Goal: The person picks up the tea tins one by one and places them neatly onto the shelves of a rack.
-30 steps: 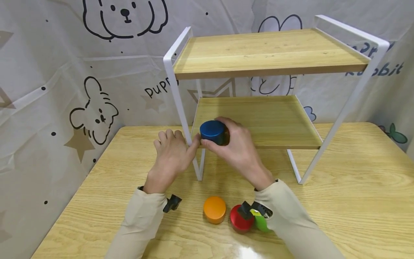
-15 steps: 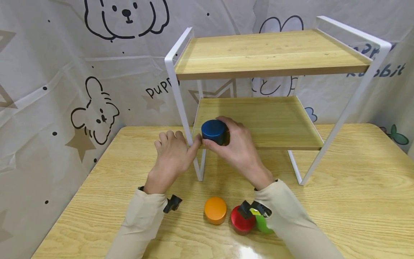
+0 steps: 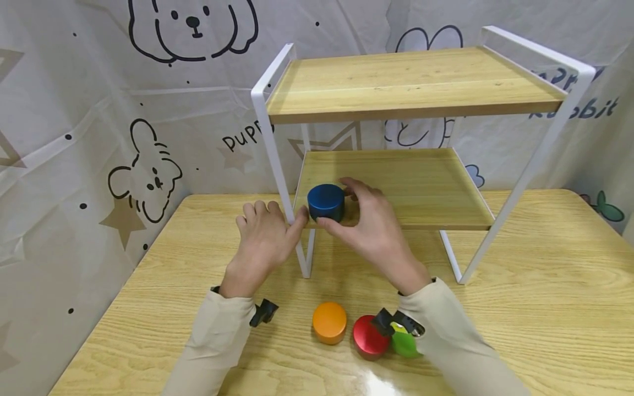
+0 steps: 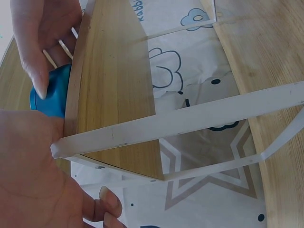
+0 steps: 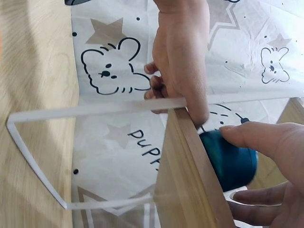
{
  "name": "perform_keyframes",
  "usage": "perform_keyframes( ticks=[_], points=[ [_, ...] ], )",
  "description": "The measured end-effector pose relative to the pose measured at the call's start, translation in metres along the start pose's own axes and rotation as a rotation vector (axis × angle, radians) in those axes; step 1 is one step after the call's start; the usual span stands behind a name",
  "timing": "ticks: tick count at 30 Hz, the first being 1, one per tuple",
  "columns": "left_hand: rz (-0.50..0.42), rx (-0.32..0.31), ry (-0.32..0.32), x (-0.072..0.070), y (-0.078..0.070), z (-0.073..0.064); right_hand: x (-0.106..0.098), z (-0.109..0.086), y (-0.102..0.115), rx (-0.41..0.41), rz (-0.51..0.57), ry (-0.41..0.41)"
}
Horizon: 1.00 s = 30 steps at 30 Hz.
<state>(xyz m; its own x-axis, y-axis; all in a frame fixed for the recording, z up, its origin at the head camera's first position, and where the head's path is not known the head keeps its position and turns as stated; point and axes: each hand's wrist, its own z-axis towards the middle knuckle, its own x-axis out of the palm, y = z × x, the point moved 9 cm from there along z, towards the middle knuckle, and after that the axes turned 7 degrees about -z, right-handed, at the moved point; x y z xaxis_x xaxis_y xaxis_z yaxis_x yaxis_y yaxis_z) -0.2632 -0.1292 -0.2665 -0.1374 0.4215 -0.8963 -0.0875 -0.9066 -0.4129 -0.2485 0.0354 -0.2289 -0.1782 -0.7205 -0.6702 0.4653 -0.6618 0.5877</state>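
Note:
A squat blue cylinder (image 3: 326, 203) stands upright at the left front corner of the lower shelf of a white-framed rack (image 3: 386, 192). My right hand (image 3: 378, 228) is around its right side; the thumb still touches it near the bottom front, while the fingers sit apart from it with a gap. My left hand (image 3: 264, 236) holds the rack's left front post, thumb laid across the post at the shelf corner and fingers bent on the outer side. In the left wrist view, the shelf board partly hides the blue cylinder (image 4: 53, 92).
On the table in front of the rack stand an orange cylinder (image 3: 329, 323) and a red cylinder (image 3: 370, 336). A green object (image 3: 405, 344) lies beside the red one, partly under the right sleeve. The rack's upper shelf (image 3: 411, 80) overhangs the lower one. A printed cloth (image 3: 208, 110) hangs behind.
My right hand has loosened from the blue cylinder and drawn slightly to the right, its fingers parting from it. The cylinder and my left hand have stayed in place.

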Motion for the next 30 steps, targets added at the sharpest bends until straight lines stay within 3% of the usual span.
perform_keyframes(
  ticks=[13,30],
  points=[
    [0.001,0.01,-0.01,0.0,-0.002,-0.001,-0.034,-0.018,-0.007,-0.021,-0.049,-0.077],
    [-0.013,0.015,-0.002,0.0,-0.003,-0.002,-0.071,-0.059,-0.007,-0.199,-0.145,-0.166]
  ],
)
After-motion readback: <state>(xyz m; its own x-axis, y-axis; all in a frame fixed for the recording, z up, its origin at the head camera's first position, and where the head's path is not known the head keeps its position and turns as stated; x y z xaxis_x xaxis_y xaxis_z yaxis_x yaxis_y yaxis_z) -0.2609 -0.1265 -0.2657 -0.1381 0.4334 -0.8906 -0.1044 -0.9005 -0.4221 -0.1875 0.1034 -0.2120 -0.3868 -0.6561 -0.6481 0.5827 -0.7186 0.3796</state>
